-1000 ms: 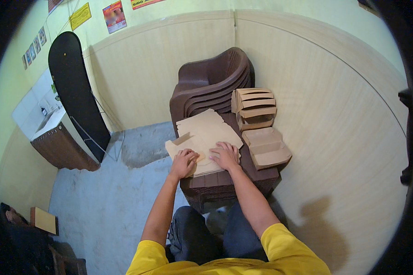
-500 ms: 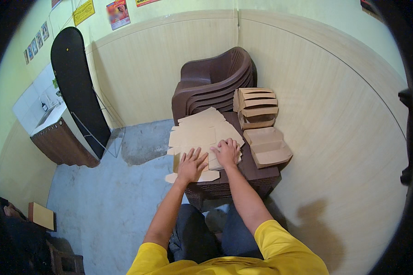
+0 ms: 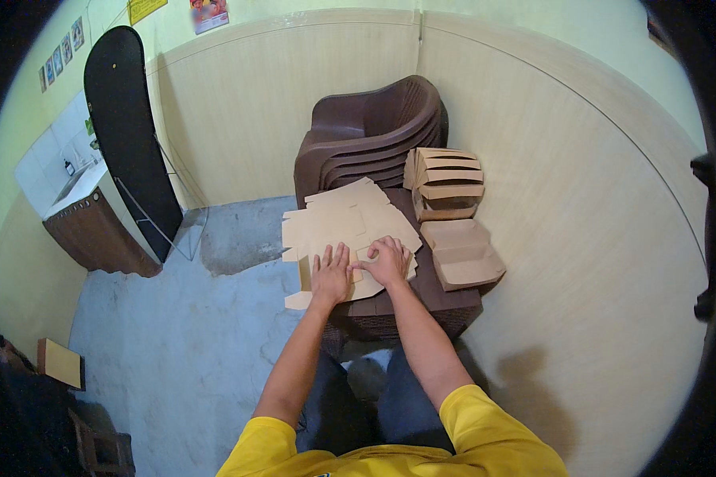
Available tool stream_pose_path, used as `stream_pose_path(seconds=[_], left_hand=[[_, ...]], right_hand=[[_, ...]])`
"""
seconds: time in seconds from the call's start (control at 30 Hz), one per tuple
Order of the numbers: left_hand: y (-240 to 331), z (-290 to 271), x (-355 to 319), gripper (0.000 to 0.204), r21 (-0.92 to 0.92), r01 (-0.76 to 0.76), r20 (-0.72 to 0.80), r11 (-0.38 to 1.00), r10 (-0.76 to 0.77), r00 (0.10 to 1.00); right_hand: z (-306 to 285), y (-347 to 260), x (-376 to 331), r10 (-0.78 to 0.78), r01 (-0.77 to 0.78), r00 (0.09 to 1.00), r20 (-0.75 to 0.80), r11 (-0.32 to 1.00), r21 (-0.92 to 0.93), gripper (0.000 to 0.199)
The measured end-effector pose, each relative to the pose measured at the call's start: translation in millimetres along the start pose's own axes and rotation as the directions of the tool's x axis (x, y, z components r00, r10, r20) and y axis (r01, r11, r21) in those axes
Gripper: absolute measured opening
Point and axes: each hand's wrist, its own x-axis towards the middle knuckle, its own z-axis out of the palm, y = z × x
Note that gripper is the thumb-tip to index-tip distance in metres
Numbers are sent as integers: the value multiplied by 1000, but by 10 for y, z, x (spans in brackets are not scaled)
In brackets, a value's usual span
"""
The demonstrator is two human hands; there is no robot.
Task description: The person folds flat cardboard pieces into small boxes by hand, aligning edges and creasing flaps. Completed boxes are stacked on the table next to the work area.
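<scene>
A person in a yellow shirt [image 3: 485,425] lays the left hand [image 3: 331,275], flat and gripping nothing, on cut cardboard sheets [image 3: 318,226] atop a brown table [image 3: 428,274]. Just to its right, the right hand [image 3: 388,261] curls over the same sheets, though whether its fingers pinch any cardboard cannot be told. Stacked chairs [image 3: 354,147] stand at the far side, an open carton [image 3: 459,253] to the right.

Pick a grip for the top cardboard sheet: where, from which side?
Likely best: pinch the top sheet by its left edge, coming from the left, thumb above, fingers beneath. It lies flat and thin, but its left tabs jut past the table, so the underside looks reachable there.
</scene>
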Motion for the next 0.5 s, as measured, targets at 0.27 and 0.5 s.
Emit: stream_pose_path(seconds=[0.27, 0.5], left_hand=[[-16, 27, -5, 64, -17, -2, 26, 1000, 2, 1000], [76, -117, -64, 62, -86, 4, -56, 996, -8, 998]], right_hand=[[182, -231, 249, 240, -239, 971, -9, 962, -130, 43], [255, -134, 362, 268, -266, 964, 1, 957, -116, 51]])
